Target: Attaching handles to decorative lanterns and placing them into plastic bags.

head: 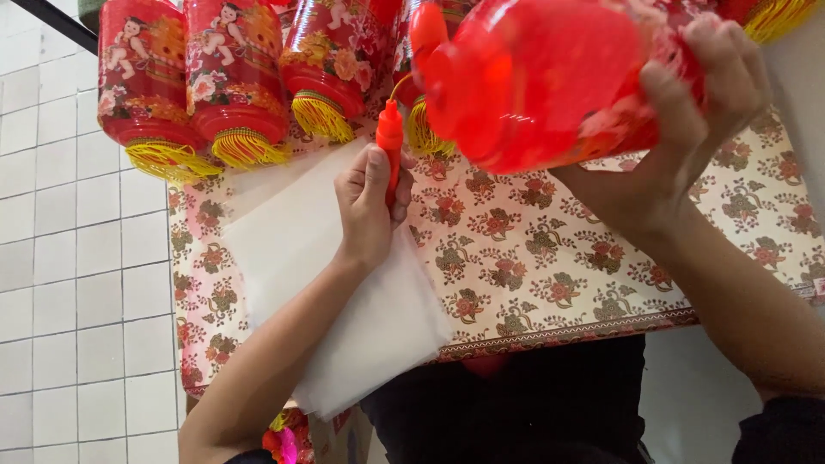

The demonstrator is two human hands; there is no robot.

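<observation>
The glossy red translucent plastic lantern body [537, 82], rounded and barrel-like, is sitting in the upper middle of the frame, lifted clear of the worktop and tilted so that its long axis is running from upper right down toward lower left. Its printed floral band is showing at the right end, under the right hand [687, 129], whose fingers [730, 60] are wrapping closed around that end and carrying the whole weight.

Just to the lower left of the lantern's rounded end, a slim orange-red plastic rod-shaped piece [390, 150] is standing nearly upright, with a thin yellow cord curving from its top toward the lantern. The left hand [368, 210] is curling shut around the lower part of this rod, thumb pressing along its side. This hand is lying nearer the lantern's free end, close beneath it but not touching.

Below the left hand, sheets of thin white translucent paper [344, 283] are lying on the floral-patterned worktop [533, 258]. In the upper left of the frame, finished red cylindrical lanterns with yellow tassel fringes [198, 86] are lying in a row beside white wall tiles [69, 258].
</observation>
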